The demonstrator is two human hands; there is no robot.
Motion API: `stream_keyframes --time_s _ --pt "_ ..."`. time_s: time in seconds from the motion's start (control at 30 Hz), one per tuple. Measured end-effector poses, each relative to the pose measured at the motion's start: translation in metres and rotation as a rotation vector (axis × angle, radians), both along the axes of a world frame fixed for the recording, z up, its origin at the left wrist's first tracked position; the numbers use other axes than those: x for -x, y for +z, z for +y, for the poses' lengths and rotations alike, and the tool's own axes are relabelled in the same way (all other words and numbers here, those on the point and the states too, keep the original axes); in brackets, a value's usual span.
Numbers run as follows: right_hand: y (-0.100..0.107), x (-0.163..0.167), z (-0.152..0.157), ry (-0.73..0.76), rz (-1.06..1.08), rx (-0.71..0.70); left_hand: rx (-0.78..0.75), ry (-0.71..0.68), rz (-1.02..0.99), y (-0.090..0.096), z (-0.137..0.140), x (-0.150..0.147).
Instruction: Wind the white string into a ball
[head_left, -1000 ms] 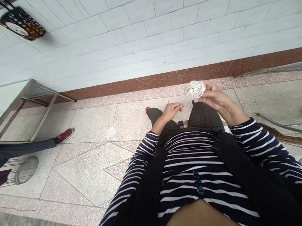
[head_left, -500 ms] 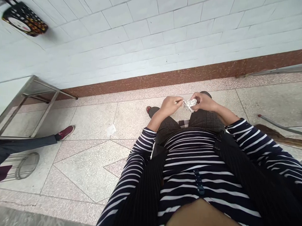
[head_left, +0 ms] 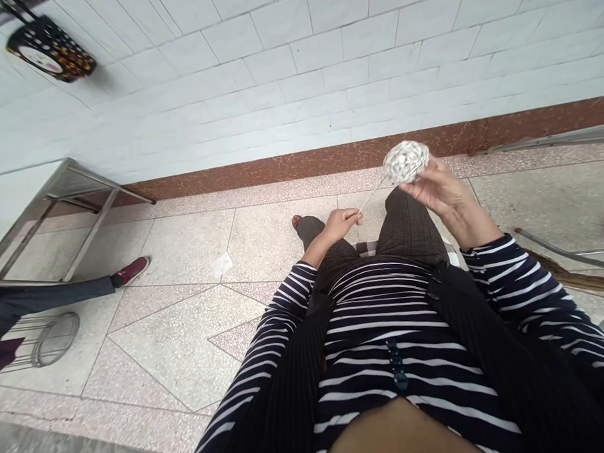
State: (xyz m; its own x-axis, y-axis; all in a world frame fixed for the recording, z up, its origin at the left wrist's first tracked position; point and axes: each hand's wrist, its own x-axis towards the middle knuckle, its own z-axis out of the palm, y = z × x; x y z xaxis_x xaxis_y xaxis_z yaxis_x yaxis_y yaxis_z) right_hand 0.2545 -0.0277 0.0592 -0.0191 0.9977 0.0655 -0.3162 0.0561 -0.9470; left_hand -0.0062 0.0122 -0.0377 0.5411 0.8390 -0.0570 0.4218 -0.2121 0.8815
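Two hands are at work over the seated person's knees. Right hand is raised, its fingers curled about the underside of a ball of white string, which sits at the fingertips in front of the brown skirting. Left hand is lower, just above the left knee, pinched shut on the loose end of the string; the strand runs taut and slanting from that pinch up to the ball. The hands are apart, joined only by the strand.

Both sleeves are dark with white stripes. Dark checked trousers cover the knees, and a red shoe tip shows beyond the left knee.

Surroundings: speckled tiled floor; a scrap of white paper lies on it, well apart from the hands. A metal-framed bench stands at the left against the white tiled wall. Another person's leg with a red shoe stretches out beneath it. A wire stool stands beside that leg. What seems to be a broom lies at the right edge, though the view there is poor.
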Motion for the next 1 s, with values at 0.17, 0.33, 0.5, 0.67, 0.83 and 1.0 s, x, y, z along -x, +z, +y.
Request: stream_keyframes --time_s 0.17,0.33,0.5,0.67,0.83,1.0 --pt "-0.013 -0.013 0.036 -0.286 -0.343 -0.089 -0.022 -0.128 0.037 0.018 -0.016 -0.002" --pt "-0.051 0.012 0.025 -0.263 -0.796 0.031 -0.207 -0.186 0.037 0.062 -0.017 -0.004" --pt "-0.052 0.036 -0.017 0.333 -0.266 0.249 -0.363 -0.091 0.089 0.07 0.004 0.002" --pt "-0.024 0.026 -0.023 0.345 0.023 0.171 -0.232 -0.007 0.056 0.036 0.011 0.0" --pt "-0.013 0.005 0.015 -0.041 -0.065 0.016 -0.064 -0.038 0.062 0.02 -0.005 -0.005" --pt "-0.047 0.007 0.037 -0.388 -0.472 0.049 -0.12 -0.165 0.047 0.044 -0.016 -0.009"
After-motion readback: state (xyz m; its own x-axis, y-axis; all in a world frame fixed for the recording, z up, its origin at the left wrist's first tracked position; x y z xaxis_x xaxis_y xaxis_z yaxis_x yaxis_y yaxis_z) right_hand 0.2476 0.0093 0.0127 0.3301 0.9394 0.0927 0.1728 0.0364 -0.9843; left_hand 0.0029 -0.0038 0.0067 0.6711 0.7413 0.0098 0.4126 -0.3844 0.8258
